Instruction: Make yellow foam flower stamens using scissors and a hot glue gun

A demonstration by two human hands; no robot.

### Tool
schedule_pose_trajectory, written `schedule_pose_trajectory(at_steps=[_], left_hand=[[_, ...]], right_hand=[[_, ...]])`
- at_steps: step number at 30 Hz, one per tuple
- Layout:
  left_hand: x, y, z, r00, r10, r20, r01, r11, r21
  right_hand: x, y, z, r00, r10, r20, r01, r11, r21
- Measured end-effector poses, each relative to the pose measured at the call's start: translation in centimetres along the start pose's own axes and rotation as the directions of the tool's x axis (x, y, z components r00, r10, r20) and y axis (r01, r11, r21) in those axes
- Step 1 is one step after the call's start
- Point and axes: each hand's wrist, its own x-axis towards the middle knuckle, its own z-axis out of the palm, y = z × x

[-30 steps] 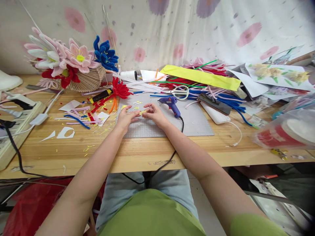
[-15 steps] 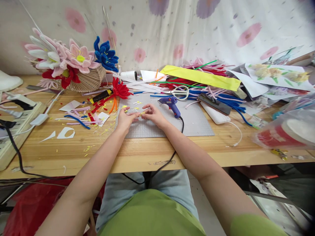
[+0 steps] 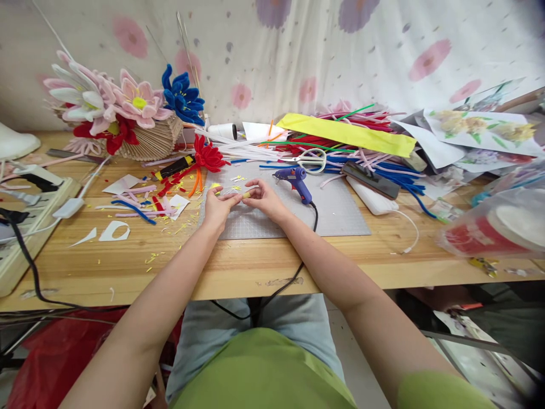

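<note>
Above the grey cutting mat (image 3: 336, 213), my two hands meet at the fingertips. My right hand (image 3: 267, 200) pinches a small yellow piece (image 3: 246, 195), too small to make out further. My left hand (image 3: 218, 208) is closed in a pinch beside it, thumb pointing at the yellow piece; what its fingers hold is hidden. Thin white stems with yellow tips (image 3: 236, 180) lie on the mat just beyond. To the right of my right hand a purple hot glue gun (image 3: 298, 183) lies on its side.
White-handled scissors (image 3: 313, 161) and heaps of pipe cleaners (image 3: 383, 179) lie behind the mat. Pipe-cleaner flowers (image 3: 138, 101) and a red flower (image 3: 208, 154) stand at left, near scraps. The glue gun's black cord (image 3: 293, 278) crosses the table edge. A power strip (image 3: 38, 227) sits far left.
My hands have barely moved. The right fingers have shifted slightly, and the yellow piece shows a little more clearly between the fingertips.
</note>
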Motion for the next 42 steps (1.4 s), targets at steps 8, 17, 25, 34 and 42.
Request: schedule_pose_trajectory(at_steps=[8,17,25,34,42], left_hand=[[-0.25,0.43,0.14,0.996,-0.043,0.077,0.045,0.998,-0.032],[-0.33,0.43,-0.03,0.995,-0.052,0.082,0.050,0.998,0.026],[-0.28,0.44,-0.12,0.992,-0.062,0.113,0.060,0.998,0.020],[-0.10,0.36,-0.08,0.998,-0.011,0.064,0.002,0.992,0.125],[0.04,0.14,-0.21,0.996,0.079,0.045,-0.087,0.973,0.213]], right_hand=[[0.08,0.05,0.11,0.998,0.016,-0.057,-0.019,0.998,-0.052],[0.19,0.30,-0.28,0.997,0.011,-0.076,-0.012,1.000,-0.023],[0.11,0.33,-0.59,0.995,-0.002,-0.097,0.000,1.000,-0.014],[0.54,0.64,-0.68,0.989,-0.060,-0.134,0.053,0.997,-0.052],[0.49,0.83,-0.50,0.994,-0.060,-0.092,0.055,0.997,-0.051]])
